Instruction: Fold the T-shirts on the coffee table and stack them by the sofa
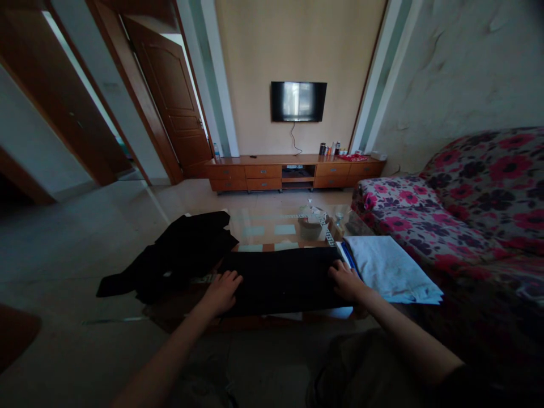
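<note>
A piece of black clothing (284, 280), folded into a long rectangle, lies flat across the near side of the glass coffee table (259, 222). My left hand (224, 292) is at its left end, fingers curled and closed on the cloth. At the opposite end, my right hand (345, 280) has its fingers bent round the edge, with the thumb side partly hidden. A heap of black clothes (176, 252) sits loosely to the left, its exact pieces hard to make out. Just past my right hand is a stack of folded light-blue cloth (389, 269).
Toward the table's far right stand a basket-like bin with white tissue (312, 221) and a small glass container (339, 222). A floral sofa (467, 215) lines the right side. Beyond are a wooden TV cabinet (263, 171) and a wall-mounted television (298, 102).
</note>
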The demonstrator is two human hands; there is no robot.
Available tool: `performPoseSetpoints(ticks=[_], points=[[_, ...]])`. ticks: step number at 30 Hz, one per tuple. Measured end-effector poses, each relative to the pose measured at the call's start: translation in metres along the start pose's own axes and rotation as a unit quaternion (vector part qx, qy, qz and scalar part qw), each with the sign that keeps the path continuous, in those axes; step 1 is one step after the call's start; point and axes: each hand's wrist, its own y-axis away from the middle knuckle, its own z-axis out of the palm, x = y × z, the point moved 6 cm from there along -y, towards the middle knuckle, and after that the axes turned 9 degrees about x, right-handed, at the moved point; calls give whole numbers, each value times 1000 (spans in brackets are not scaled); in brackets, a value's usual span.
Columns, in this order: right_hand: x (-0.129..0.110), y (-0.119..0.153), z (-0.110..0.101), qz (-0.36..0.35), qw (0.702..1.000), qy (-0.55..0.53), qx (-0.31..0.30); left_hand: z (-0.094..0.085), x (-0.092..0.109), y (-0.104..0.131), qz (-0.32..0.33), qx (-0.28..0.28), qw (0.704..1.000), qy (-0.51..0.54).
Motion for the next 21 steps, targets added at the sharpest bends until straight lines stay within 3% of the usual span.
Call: performPoseSetpoints(ticks=[4, 7, 13, 21], points=[[-50, -5, 14, -46, 991, -99, -71, 6, 36, -7, -2, -2, 1000, 23], [-69, -6, 20, -70, 986, -142, -47, 11, 51, -9, 1, 18, 999, 46], [-78, -7, 21, -121, 975, -184, -10, 7, 65, -20, 55, 9, 996, 67], [-75, -9, 0, -140, 960, -243, 17, -16, 69, -21, 58, 30, 995, 80]])
